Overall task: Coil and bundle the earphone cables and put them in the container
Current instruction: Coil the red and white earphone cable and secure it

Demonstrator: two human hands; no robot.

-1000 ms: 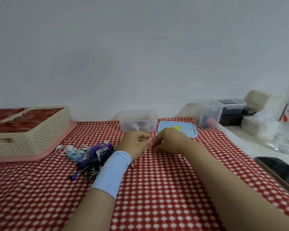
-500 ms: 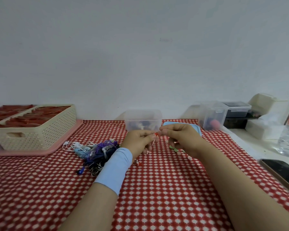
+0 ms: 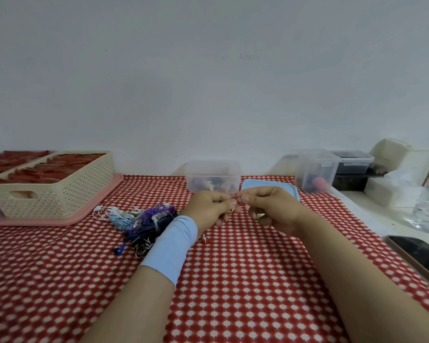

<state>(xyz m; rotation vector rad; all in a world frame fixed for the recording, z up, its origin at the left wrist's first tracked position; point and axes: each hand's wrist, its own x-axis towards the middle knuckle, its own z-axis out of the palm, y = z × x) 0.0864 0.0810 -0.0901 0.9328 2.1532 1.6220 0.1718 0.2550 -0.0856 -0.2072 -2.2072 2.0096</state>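
Pinching the earphone cable (image 3: 235,200) between the fingertips of both hands, I judge I am at the start of coiling this one. My left hand (image 3: 212,206) and right hand (image 3: 270,207) are each closed on the thin strand, held just above the cloth in front of the clear container (image 3: 213,169). A red-and-white earbud (image 3: 204,240) lies on the tablecloth (image 3: 233,280) by my left wrist.

Next, as I read it, I should wind the slack into loops round the left fingers under light tension, then lift the bundle over the near wall. The container is open, with its blue lid (image 3: 285,188) just beside it on the right. The tangled pile (image 3: 144,221) sits close on the left, so sweeping that way risks a snag. A phone (image 3: 419,256) lies past the cloth's right edge. The near cloth gives the freest room.
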